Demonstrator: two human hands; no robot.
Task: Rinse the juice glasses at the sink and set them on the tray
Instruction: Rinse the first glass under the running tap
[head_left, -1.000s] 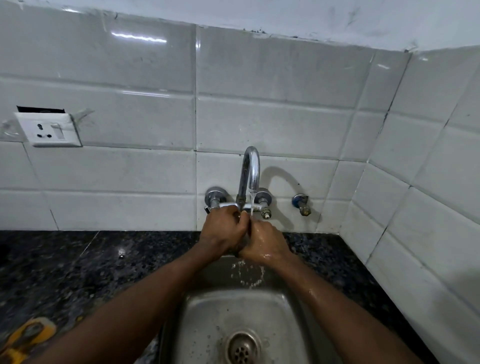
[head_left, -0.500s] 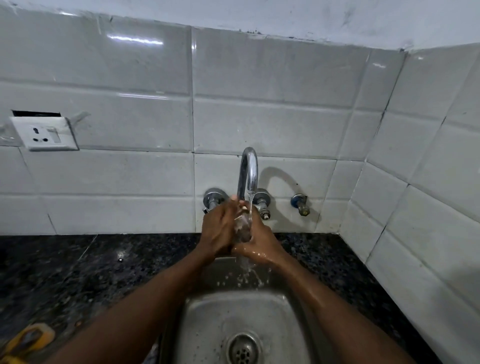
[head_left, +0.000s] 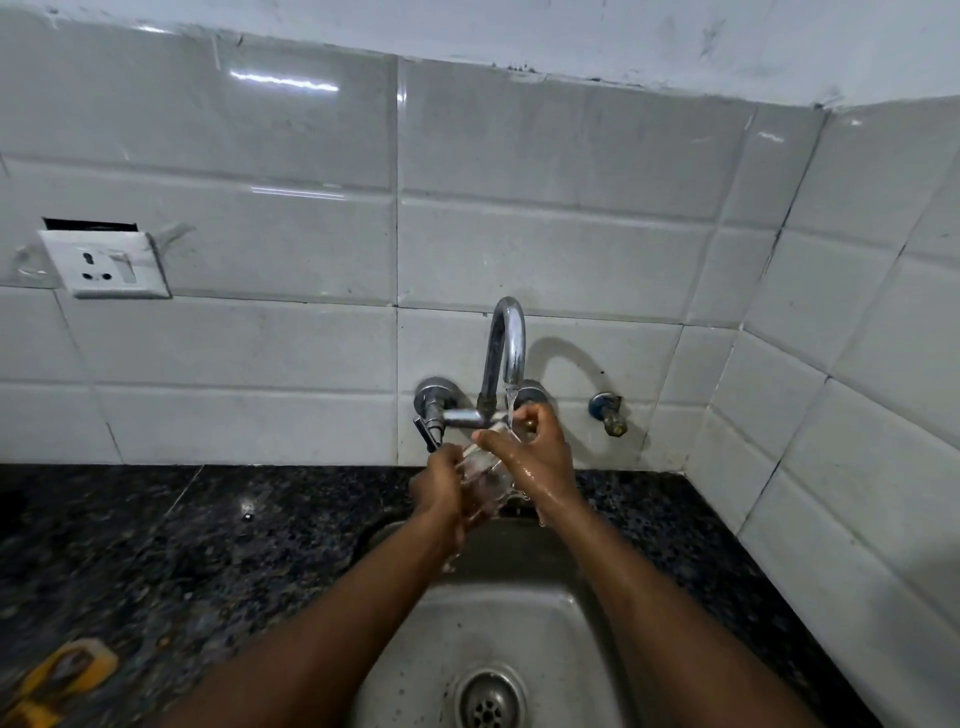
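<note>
A clear juice glass (head_left: 482, 475) is tilted under the running chrome tap (head_left: 506, 353), above the steel sink (head_left: 524, 618). My left hand (head_left: 439, 488) grips the glass's lower part from the left. My right hand (head_left: 535, 452) holds its upper part near the rim, fingers curled over it, wet with water. A thin stream falls from the spout onto the glass and my right hand. No tray is in view.
Dark speckled granite counter (head_left: 208, 545) lies on both sides of the sink. A yellow object (head_left: 57, 680) lies at the counter's near left. A wall socket (head_left: 106, 264) sits on the left tiles, a small side valve (head_left: 609, 413) right of the tap. The tiled wall corner closes the right.
The view has shifted a little. Both hands have moved apart slightly around the glass, and the left hand sits lower than before; water keeps running.
</note>
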